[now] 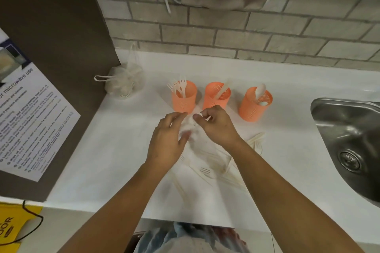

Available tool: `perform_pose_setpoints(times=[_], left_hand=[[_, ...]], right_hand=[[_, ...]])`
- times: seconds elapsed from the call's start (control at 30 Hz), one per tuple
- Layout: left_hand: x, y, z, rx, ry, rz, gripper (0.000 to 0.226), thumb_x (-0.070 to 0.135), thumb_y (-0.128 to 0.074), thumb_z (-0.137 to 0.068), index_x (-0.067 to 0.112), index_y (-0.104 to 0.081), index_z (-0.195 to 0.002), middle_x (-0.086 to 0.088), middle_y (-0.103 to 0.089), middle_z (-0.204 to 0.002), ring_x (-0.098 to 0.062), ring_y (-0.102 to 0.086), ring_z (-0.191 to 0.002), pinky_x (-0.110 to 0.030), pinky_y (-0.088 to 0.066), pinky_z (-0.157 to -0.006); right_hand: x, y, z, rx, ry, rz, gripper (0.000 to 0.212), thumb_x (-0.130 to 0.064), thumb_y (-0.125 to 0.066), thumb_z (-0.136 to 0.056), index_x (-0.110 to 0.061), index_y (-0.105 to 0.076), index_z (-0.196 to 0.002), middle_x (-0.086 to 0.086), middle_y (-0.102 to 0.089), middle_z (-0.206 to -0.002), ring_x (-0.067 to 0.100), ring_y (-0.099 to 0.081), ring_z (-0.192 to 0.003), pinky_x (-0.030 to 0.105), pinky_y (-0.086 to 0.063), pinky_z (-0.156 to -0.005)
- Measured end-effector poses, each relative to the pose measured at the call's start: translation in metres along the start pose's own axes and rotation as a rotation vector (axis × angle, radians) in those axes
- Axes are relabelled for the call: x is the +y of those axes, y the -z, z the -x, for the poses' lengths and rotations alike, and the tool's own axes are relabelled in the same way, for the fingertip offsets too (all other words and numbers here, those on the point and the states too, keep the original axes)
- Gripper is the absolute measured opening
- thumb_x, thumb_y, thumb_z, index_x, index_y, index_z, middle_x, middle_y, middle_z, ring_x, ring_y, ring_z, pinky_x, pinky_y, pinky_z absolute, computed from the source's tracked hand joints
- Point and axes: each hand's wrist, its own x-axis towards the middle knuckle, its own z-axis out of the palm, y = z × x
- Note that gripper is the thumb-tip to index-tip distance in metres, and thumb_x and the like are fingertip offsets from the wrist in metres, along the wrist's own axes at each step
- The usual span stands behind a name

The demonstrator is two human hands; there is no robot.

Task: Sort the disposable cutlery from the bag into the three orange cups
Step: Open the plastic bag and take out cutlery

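The person is wearing a faded light blue garment [185,240], showing at the bottom centre of the frame. The left forearm [123,195] and right forearm [277,181] are showing bare up to the left hand [166,141] and right hand [218,127].

Three cups [217,96] in a row on the counter [115,150], bag [207,157] before them, sink [320,104] at right, pouch [123,82] at left
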Motion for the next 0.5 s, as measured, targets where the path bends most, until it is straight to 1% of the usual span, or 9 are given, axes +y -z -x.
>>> perform_pose_setpoints(times=[0.07,0.1,0.17,0.23,0.3,0.33,0.4,0.47,0.5], left_hand=[[0.002,-0.001,-0.005,0.062,-0.028,-0.025,0.039,0.021,-0.071,-0.097,0.013,-0.066,-0.134,-0.007,-0.066,-0.128,-0.032,-0.065,-0.108,-0.044,-0.058,-0.088],[0.002,-0.002,-0.007,0.086,-0.042,-0.033,0.033,0.016,-0.071,-0.096,0.011,-0.069,-0.128,-0.008,-0.07,-0.119,-0.033,-0.066,-0.1,-0.044,-0.059,-0.082],[0.007,-0.002,-0.009,0.072,-0.039,-0.02,0.024,0.012,-0.068,-0.097,0.011,-0.073,-0.121,-0.007,-0.074,-0.099,-0.031,-0.066,-0.085,-0.041,-0.057,-0.07],[0.011,-0.004,-0.011,0.014,0.056,0.027,0.019,0.018,-0.059,-0.104,0.011,-0.072,-0.115,-0.002,-0.072,-0.085,-0.026,-0.065,-0.076,-0.035,-0.052,-0.066],[0.015,-0.008,-0.012,-0.069,0.165,0.048,0.03,0.032,-0.046,-0.108,0.01,-0.066,-0.105,-0.001,-0.066,-0.077,-0.027,-0.061,-0.068,-0.037,-0.049,-0.062],[0.018,-0.009,-0.012,-0.107,0.222,0.073,0.032,0.036,-0.042,-0.108,0.011,-0.061,-0.1,-0.003,-0.066,-0.077,-0.029,-0.061,-0.067,-0.04,-0.049,-0.061],[0.026,-0.01,-0.013,-0.166,0.352,0.188,0.031,0.043,-0.038,-0.108,0.017,-0.048,-0.094,-0.007,-0.064,-0.076,-0.032,-0.06,-0.069,-0.045,-0.049,-0.065],[0.035,-0.013,-0.015,-0.209,0.469,0.291,0.029,0.045,-0.037,-0.109,0.018,-0.041,-0.099,-0.008,-0.061,-0.077,-0.032,-0.061,-0.073,-0.044,-0.048,-0.07],[0.038,-0.014,-0.016,-0.222,0.512,0.331,0.027,0.043,-0.037,-0.11,0.017,-0.039,-0.103,-0.008,-0.06,-0.08,-0.031,-0.06,-0.075,-0.044,-0.046,-0.071]], right_hand=[[-0.012,0.004,0.001,-0.06,-0.084,-0.161,0.025,-0.028,-0.07,-0.096,-0.018,-0.071,-0.074,-0.005,-0.064,-0.085,-0.004,-0.058,-0.072,0.007,-0.04,-0.07],[-0.016,0.006,0.0,-0.092,-0.131,-0.25,0.027,-0.028,-0.069,-0.097,-0.016,-0.072,-0.073,-0.004,-0.066,-0.079,-0.003,-0.058,-0.068,0.013,-0.043,-0.072],[-0.02,0.01,-0.001,-0.128,-0.201,-0.367,0.03,-0.031,-0.068,-0.098,-0.01,-0.073,-0.077,0.0,-0.066,-0.075,0.003,-0.057,-0.066,0.023,-0.043,-0.074],[-0.015,0.015,-0.006,-0.122,-0.234,-0.398,0.035,-0.036,-0.061,-0.102,-0.012,-0.073,-0.079,-0.006,-0.066,-0.078,0.002,-0.055,-0.069,0.025,-0.041,-0.075],[-0.003,0.019,-0.014,-0.081,-0.26,-0.368,0.037,-0.037,-0.052,-0.105,-0.013,-0.073,-0.087,-0.009,-0.065,-0.085,0.006,-0.056,-0.079,0.027,-0.041,-0.079],[0.009,0.019,-0.018,-0.064,-0.245,-0.273,0.035,-0.035,-0.05,-0.105,-0.011,-0.073,-0.095,-0.008,-0.065,-0.09,0.011,-0.057,-0.086,0.03,-0.042,-0.082],[0.038,0.019,-0.025,-0.086,-0.087,0.183,0.028,-0.031,-0.053,-0.103,-0.009,-0.068,-0.111,0.002,-0.065,-0.101,0.024,-0.057,-0.104,0.038,-0.042,-0.09],[0.069,0.014,-0.026,-0.193,0.024,0.619,0.033,-0.034,-0.057,-0.098,-0.01,-0.061,-0.121,0.011,-0.058,-0.114,0.034,-0.051,-0.113,0.043,-0.045,-0.09],[0.078,0.012,-0.024,-0.254,0.031,0.727,0.038,-0.034,-0.058,-0.097,-0.01,-0.057,-0.126,0.013,-0.054,-0.119,0.036,-0.048,-0.114,0.045,-0.049,-0.088]])
